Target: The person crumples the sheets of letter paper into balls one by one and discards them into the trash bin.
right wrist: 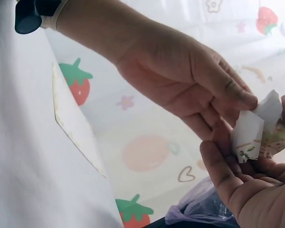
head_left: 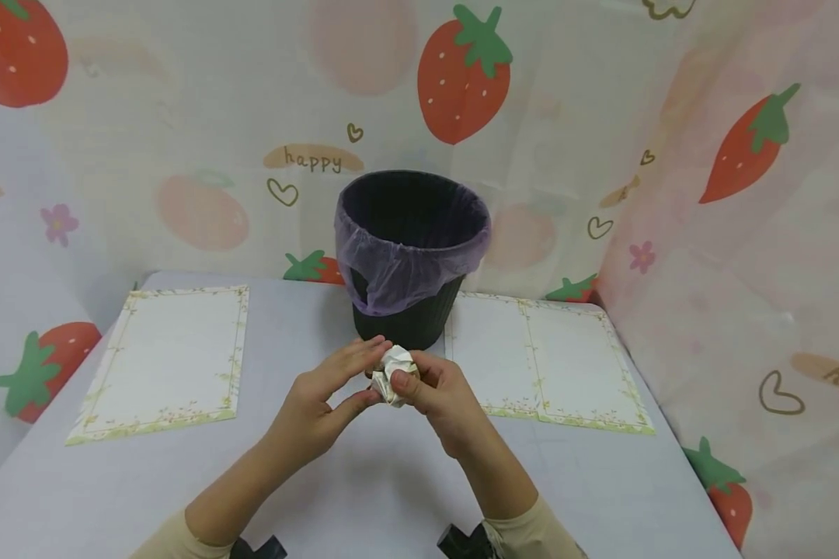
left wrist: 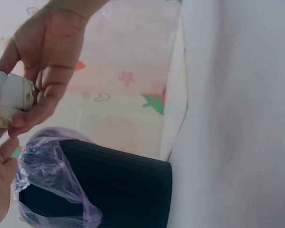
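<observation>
In the head view, a small crumpled ball of white paper (head_left: 395, 376) with a printed edge is held between both hands, just in front of the black bin (head_left: 419, 310). My left hand (head_left: 315, 400) pinches it from the left, thumb below and fingers above. From the other side, my right hand (head_left: 450, 400) grips it with its thumb across the front. The left wrist view shows the paper (left wrist: 14, 92) against the right hand's (left wrist: 52, 52) curled fingers. Folded faces of the paper (right wrist: 248, 135) show in the right wrist view, beside the left thumb.
A purple bag (head_left: 398, 272) lines the bin, which stands at the back of the white table (head_left: 370, 497). One flower-bordered sheet (head_left: 171, 357) lies at the left; two more sheets (head_left: 492, 357) lie side by side at the right. Strawberry-patterned cloth hangs around the table.
</observation>
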Action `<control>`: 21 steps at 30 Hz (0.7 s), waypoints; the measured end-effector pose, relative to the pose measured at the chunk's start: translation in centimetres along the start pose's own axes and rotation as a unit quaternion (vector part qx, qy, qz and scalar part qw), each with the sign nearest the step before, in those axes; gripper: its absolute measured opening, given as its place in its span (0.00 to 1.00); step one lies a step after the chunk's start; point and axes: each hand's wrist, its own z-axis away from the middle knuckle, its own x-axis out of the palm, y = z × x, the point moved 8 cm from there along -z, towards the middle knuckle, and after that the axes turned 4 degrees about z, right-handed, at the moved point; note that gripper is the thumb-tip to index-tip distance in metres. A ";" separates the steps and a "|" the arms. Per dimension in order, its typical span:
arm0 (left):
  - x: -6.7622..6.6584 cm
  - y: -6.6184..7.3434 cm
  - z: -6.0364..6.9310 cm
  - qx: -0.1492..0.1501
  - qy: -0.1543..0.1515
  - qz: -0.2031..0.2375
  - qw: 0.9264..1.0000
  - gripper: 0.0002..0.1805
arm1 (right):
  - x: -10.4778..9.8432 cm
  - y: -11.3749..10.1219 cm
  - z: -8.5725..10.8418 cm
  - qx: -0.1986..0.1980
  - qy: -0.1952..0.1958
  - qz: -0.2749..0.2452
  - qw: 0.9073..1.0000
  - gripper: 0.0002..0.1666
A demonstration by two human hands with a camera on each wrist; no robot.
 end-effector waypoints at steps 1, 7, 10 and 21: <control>0.0 0.0 0.0 -0.009 0.001 -0.004 1.000 0.34 | -0.1 -0.1 0.0 -0.002 0.004 0.002 1.000 0.46; -0.9 -0.8 0.0 -0.081 0.011 -0.013 0.997 0.35 | -0.6 -0.5 0.0 -0.011 0.030 -0.001 0.999 0.36; -1.7 -1.3 -0.1 -0.115 0.013 -0.020 0.993 0.34 | -1.0 -0.8 0.0 -0.009 0.046 0.008 0.999 0.31; -5.6 -2.9 -2.7 -0.110 0.039 -0.034 0.993 0.31 | -2.1 -1.5 0.0 -0.040 0.070 0.008 0.997 0.26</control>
